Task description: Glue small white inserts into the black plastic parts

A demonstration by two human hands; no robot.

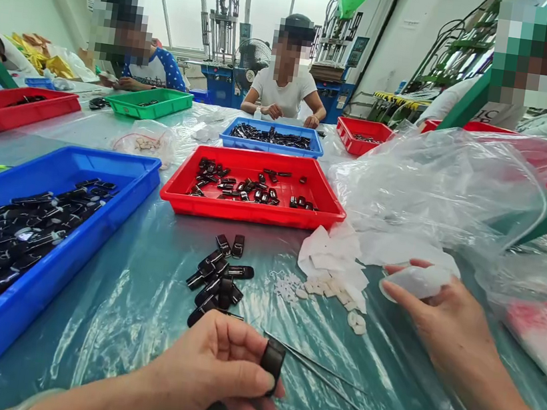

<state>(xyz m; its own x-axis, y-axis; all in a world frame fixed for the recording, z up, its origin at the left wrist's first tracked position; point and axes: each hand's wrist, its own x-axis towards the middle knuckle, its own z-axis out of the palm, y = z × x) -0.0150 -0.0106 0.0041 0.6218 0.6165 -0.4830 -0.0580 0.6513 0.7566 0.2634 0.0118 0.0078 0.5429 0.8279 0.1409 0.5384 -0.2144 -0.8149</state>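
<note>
My left hand (226, 367) is closed around a small black plastic piece (272, 361), held upright between thumb and fingers above the table. At the front right, my right hand (445, 315) grips a bunched white cloth (422, 280), thumb and fingers pinched round it. Metal tweezers (327, 372) lie just right of the black piece. Behind my left hand is a loose pile of glossy black pieces (218, 272). Small white bits (287, 286) and beige rounded pads (328, 286) are scattered between my hands, beside a crumpled white sheet (332, 256).
A blue tray (131, 176) full of black pieces stands at left. Ahead is a red tray (252, 213) of similar parts, with another blue tray (271, 147) behind. Clear plastic bags (438, 179) and a green post (503, 67) are at right. Co-workers sit across the table.
</note>
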